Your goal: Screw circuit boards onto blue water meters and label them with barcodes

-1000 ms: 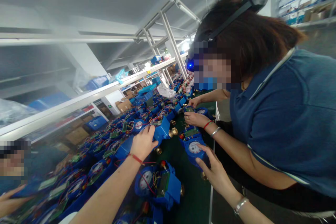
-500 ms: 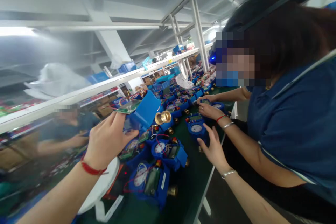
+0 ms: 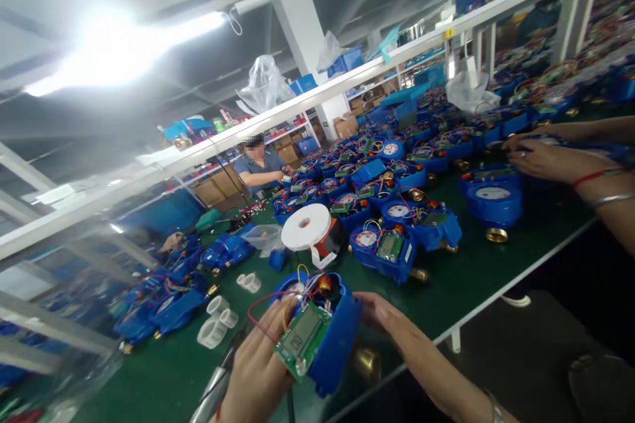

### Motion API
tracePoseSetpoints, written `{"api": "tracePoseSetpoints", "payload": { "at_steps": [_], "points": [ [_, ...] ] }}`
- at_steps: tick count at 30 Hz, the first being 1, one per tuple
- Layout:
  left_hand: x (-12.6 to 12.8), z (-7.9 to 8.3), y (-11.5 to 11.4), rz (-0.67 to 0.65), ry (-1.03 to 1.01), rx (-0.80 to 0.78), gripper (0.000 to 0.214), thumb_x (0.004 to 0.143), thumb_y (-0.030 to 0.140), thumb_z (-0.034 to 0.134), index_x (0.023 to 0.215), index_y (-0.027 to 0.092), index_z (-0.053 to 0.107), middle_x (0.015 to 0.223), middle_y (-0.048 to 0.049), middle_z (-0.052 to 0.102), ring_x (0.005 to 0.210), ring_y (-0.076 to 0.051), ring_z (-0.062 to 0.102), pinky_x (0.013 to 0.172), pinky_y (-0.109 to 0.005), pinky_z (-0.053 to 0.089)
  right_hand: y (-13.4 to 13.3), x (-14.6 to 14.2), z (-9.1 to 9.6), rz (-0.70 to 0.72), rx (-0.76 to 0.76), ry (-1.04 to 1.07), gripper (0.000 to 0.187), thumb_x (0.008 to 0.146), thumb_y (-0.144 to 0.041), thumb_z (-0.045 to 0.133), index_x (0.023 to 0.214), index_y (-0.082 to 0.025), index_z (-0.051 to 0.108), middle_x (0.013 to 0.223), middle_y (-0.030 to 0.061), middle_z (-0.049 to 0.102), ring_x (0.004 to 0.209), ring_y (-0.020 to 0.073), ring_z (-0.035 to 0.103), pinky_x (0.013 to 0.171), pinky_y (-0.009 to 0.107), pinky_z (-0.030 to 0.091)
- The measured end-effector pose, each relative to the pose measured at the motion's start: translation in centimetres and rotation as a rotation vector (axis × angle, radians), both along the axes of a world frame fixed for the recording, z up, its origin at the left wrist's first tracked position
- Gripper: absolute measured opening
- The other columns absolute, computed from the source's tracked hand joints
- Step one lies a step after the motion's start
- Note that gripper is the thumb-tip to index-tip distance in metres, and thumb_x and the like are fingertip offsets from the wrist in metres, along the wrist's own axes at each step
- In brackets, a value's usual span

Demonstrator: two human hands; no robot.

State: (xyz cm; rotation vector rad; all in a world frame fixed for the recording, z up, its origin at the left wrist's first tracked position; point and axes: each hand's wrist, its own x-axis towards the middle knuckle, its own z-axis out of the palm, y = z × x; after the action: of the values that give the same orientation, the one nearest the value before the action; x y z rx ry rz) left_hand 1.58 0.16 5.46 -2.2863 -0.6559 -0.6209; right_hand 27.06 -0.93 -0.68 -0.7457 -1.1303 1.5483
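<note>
A blue water meter (image 3: 342, 337) with a brass threaded end (image 3: 368, 365) is between my hands at the near edge of the table. My left hand (image 3: 260, 360) grips its left side, fingers partly hidden behind a green circuit board (image 3: 303, 338) with a small display. Red, yellow and white wires run from the board into the meter's open housing. On the meter's far right side rests my right hand (image 3: 384, 317), its fingertips hidden behind the blue wall. Just beyond stands another open water meter (image 3: 384, 248) with its display board showing.
A white label roll (image 3: 306, 226) sits behind the meter, and small rolls (image 3: 213, 330) lie to the left. Rows of blue meters (image 3: 342, 185) fill the far table. At right, a co-worker's hands (image 3: 540, 155) work by another meter (image 3: 492, 195). A shelf (image 3: 317, 94) crosses above.
The view has swung left. My left hand has come down with the water meter and its board to the near table. My right hand, spread and unoccupied before, now touches the meter's side.
</note>
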Motion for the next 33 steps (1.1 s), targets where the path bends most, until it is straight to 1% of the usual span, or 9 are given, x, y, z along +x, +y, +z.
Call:
{"api": "tracePoseSetpoints", "payload": {
  "at_steps": [5, 10, 16, 21, 24, 27, 29, 31, 33],
  "points": [
    [-1.9, -5.3, 1.3, -0.129, -0.046, -0.101, 0.024, 0.094, 0.012, 0.046, 0.113, 0.008, 0.061, 0.119, -0.0186, 0.067, 0.124, -0.026, 0.056, 0.104, -0.043, 0.049, -0.2, -2.0, -1.2, 0.012, -0.255, 0.064, 0.053, 0.078, -0.068, 0.064, 0.101, -0.02, 0.064, 0.102, 0.0062, 0.068, 0.106, 0.0274, 0.06, 0.101, 0.044, 0.041],
    [-2.1, -8.9, 2.5, -0.209, -0.137, -0.148, 0.024, 0.092, 0.006, 0.045, 0.11, 0.012, 0.061, 0.122, -0.0156, 0.066, 0.129, -0.025, 0.051, 0.106, -0.046, 0.046, 0.0, -3.7, -2.4, -0.083, -0.331, 0.033, 0.048, 0.072, -0.061, 0.074, 0.093, -0.02, 0.063, 0.091, 0.0026, 0.066, 0.093, 0.0233, 0.061, 0.09, 0.039, 0.047],
    [-1.7, -10.8, 0.3, 0.015, -0.332, -0.294, 0.043, 0.087, 0.01, 0.052, 0.13, 0.015, 0.052, 0.131, -0.0175, 0.06, 0.134, -0.029, 0.045, 0.111, -0.057, 0.036, 0.4, -4.6, -3.2, -0.144, -0.364, -0.014, 0.046, 0.078, -0.059, 0.069, 0.103, -0.021, 0.063, 0.099, 0.0029, 0.067, 0.101, 0.0244, 0.061, 0.095, 0.039, 0.044],
    [-2.8, -9.9, -2.1, 0.135, -0.55, -0.34, 0.086, 0.077, 0.021, 0.069, 0.15, 0.025, 0.023, 0.153, -0.0158, 0.035, 0.141, -0.033, 0.035, 0.109, -0.058, 0.039, 3.3, -3.7, -3.7, -0.082, -0.369, -0.06, 0.042, 0.077, -0.054, 0.072, 0.103, -0.022, 0.066, 0.106, 0.0037, 0.067, 0.103, 0.0252, 0.06, 0.093, 0.038, 0.044],
    [-2.2, -7.9, -2.1, 0.069, -0.487, -0.308, 0.078, 0.077, 0.011, 0.068, 0.145, 0.033, 0.035, 0.161, -0.0083, 0.02, 0.143, -0.033, 0.03, 0.114, -0.057, 0.03, 5.3, -3.1, -3.8, 0.008, -0.367, -0.088, 0.039, 0.072, -0.051, 0.077, 0.096, -0.021, 0.069, 0.103, 0.0038, 0.069, 0.098, 0.0239, 0.061, 0.087, 0.036, 0.046],
    [-1.0, -5.1, -0.9, -0.06, -0.353, -0.349, 0.038, 0.084, 0.011, 0.06, 0.116, 0.031, 0.064, 0.147, -0.0032, 0.047, 0.137, -0.026, 0.041, 0.118, -0.048, 0.021, 6.8, -3.2, -3.5, 0.125, -0.357, -0.104, 0.039, 0.07, -0.049, 0.079, 0.095, -0.021, 0.071, 0.097, 0.0028, 0.071, 0.091, 0.0211, 0.063, 0.082, 0.032, 0.047],
    [-0.5, -3.4, 0.0, -0.16, -0.294, -0.434, 0.023, 0.087, 0.015, 0.057, 0.103, 0.026, 0.068, 0.117, -0.0002, 0.07, 0.118, -0.019, 0.059, 0.116, -0.036, 0.025, 7.7, -3.6, -3.2, 0.211, -0.351, -0.109, 0.041, 0.068, -0.047, 0.08, 0.097, -0.019, 0.072, 0.094, 0.0029, 0.072, 0.087, 0.0204, 0.064, 0.08, 0.032, 0.047],
    [-0.5, -2.2, 0.6, -0.232, -0.332, -0.555, 0.017, 0.087, 0.016, 0.058, 0.099, 0.024, 0.068, 0.092, 0.002, 0.074, 0.092, -0.015, 0.067, 0.103, -0.028, 0.039, 8.7, -4.2, -3.0, 0.293, -0.352, -0.113, 0.045, 0.065, -0.047, 0.082, 0.097, -0.016, 0.073, 0.093, 0.0041, 0.073, 0.086, 0.0212, 0.065, 0.08, 0.032, 0.047],
    [-0.7, -1.7, 1.0, -0.147, -0.534, -0.769, 0.011, 0.089, 0.019, 0.058, 0.094, 0.022, 0.067, 0.079, 0.0016, 0.071, 0.072, -0.013, 0.065, 0.079, -0.023, 0.049, 9.8, -4.7, -3.2, 0.357, -0.361, -0.119, 0.046, 0.063, -0.045, 0.083, 0.097, -0.014, 0.073, 0.091, 0.0054, 0.074, 0.084, 0.0222, 0.067, 0.081, 0.034, 0.048]
  ]
}}
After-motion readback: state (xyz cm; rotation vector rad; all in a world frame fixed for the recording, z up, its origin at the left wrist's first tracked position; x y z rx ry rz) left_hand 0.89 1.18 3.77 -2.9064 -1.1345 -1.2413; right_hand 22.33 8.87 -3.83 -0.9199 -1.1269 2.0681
